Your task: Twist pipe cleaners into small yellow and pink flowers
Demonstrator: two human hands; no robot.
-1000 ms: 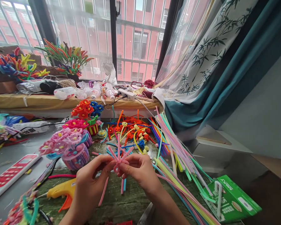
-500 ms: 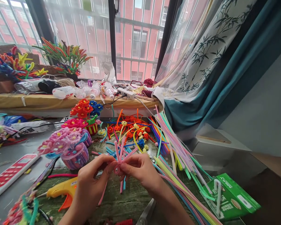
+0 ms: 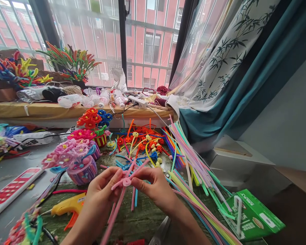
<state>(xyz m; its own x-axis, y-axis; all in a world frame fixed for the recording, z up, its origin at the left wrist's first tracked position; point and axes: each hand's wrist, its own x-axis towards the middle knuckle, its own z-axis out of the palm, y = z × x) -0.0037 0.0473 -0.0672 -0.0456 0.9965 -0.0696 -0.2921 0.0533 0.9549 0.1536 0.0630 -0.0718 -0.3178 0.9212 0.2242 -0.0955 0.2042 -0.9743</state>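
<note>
My left hand and my right hand meet in front of me, both pinching a pink pipe cleaner piece. It has a small coiled centre, with several arms fanning out. One long pink stem runs down to the lower left past my left hand. A yellow-and-orange hot glue gun lies just left of my left hand. Metal scissors sit below my right hand, partly out of frame.
Loose pipe cleaners cover the green-patterned table, with a long pastel bundle on the right. Pipe cleaner flowers in small baskets stand at left. Behind are a windowsill with plastic bottles and a power strip, curtains, and a green box.
The pink piece has turned in my fingers. Its arms, earlier pointing up, now spread sideways, and a long stem now reaches down to the lower left. My hands stay in nearly the same place.
</note>
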